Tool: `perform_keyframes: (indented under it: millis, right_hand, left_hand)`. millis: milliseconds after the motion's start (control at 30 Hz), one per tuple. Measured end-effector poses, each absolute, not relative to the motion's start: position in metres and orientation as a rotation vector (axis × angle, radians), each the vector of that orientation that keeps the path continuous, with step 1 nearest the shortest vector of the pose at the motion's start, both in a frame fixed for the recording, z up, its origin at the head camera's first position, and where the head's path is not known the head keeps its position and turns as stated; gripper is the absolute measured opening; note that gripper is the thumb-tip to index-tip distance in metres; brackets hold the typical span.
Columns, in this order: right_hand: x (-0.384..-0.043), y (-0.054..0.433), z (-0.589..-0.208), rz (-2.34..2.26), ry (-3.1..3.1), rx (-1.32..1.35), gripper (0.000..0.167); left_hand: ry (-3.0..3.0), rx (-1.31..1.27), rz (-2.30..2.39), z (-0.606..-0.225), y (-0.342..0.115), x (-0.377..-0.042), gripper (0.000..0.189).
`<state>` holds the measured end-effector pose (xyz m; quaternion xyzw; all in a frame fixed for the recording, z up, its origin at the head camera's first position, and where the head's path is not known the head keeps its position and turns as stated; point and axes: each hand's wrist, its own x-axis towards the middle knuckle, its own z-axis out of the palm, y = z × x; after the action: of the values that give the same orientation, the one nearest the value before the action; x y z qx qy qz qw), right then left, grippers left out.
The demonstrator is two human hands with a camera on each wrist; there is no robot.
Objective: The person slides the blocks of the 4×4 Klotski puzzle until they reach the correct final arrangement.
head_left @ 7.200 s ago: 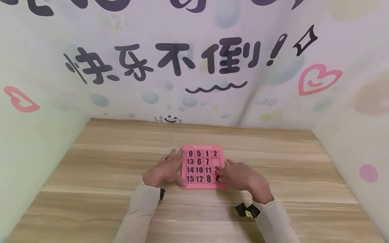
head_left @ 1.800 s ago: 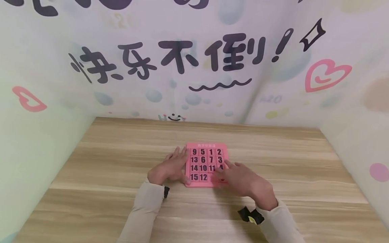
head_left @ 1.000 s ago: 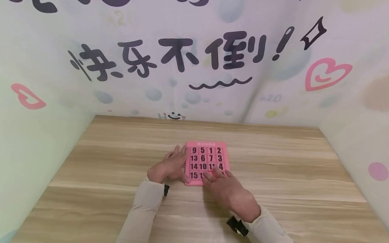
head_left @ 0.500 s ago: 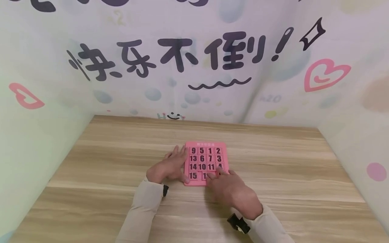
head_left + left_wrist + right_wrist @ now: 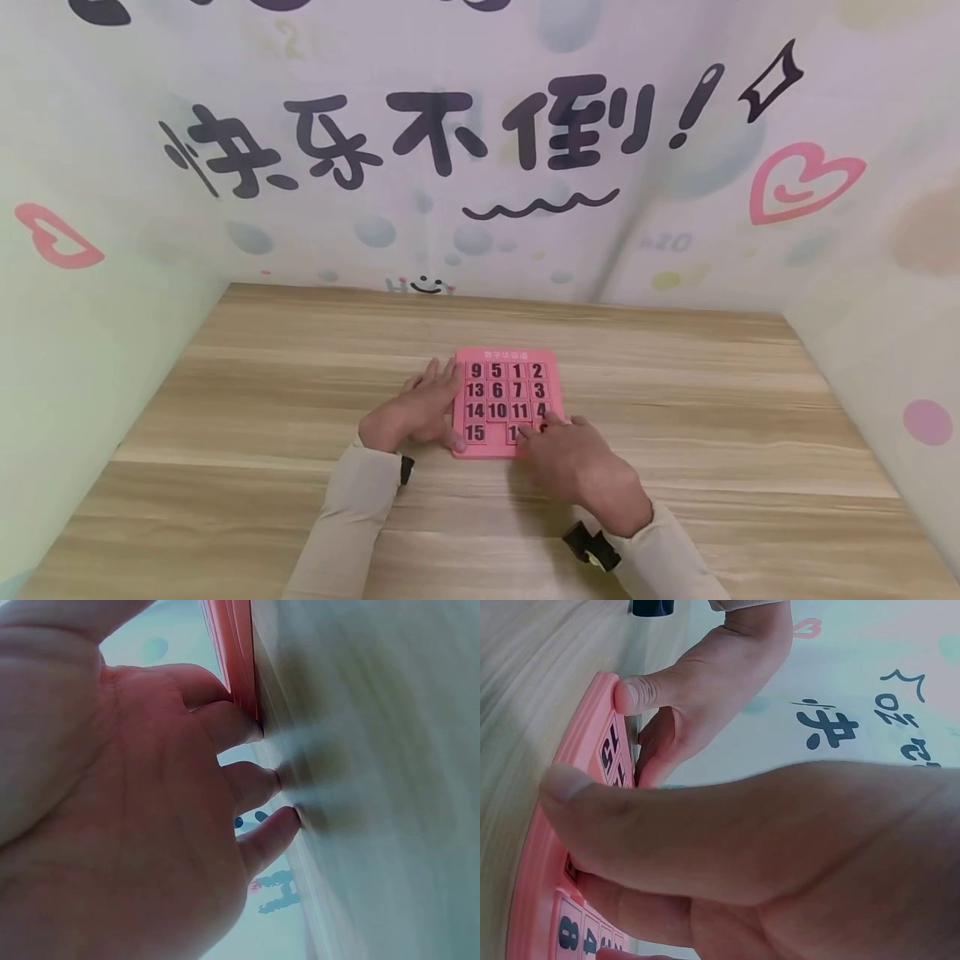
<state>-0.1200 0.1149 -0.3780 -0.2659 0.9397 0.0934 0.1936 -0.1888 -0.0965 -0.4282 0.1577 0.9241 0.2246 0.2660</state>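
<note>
A pink number slide puzzle lies flat on the table, black numbers on its tiles. In its nearest row the 15 tile stands at the left, then a vacant slot, then the 12 tile; the 8 is mostly covered. My left hand rests along the puzzle's left side, thumb on the near corner. Spread fingers of that hand reach down to the tabletop beside the edge in the left wrist view. My right hand lies over the near right corner, fingertips on the 12 tile and near the 4, thumb at the near rim.
The wood-grain table extends around the puzzle. White printed walls with dark characters and pink hearts close it in at the back and both sides. A black strap piece sits at my right wrist.
The 3 and 4 tiles have moved up a row and the 8 right into the corner. My right hand shifted left, then back right as the 12 slid away from the 15. My left hand stayed.
</note>
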Motion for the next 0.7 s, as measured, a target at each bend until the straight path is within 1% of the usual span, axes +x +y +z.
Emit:
perform_keyframes:
  millis: [167, 333, 433, 567, 700]
  right_hand:
    - [-0.121, 0.117, -0.376, 0.265, 2.630, -0.749, 0.032]
    - [-0.121, 0.117, -0.377, 0.241, 2.636, -0.750, 0.031]
    - [-0.120, 0.112, -0.378, 0.200, 2.636, -0.819, 0.037]
    - [-0.118, 0.102, -0.384, 0.135, 2.637, -0.990, 0.045]
    - [-0.117, 0.095, -0.390, 0.163, 2.666, -1.070, 0.044]
  left_hand:
    - [2.497, 0.419, 0.590, -0.429, -0.097, -0.190, 0.121]
    - [2.503, 0.417, 0.587, -0.430, -0.097, -0.189, 0.122]
    - [2.509, 0.424, 0.584, -0.431, -0.098, -0.189, 0.122]
    - [2.513, 0.431, 0.588, -0.431, -0.099, -0.188, 0.120]
    - [2.511, 0.431, 0.608, -0.430, -0.099, -0.189, 0.118]
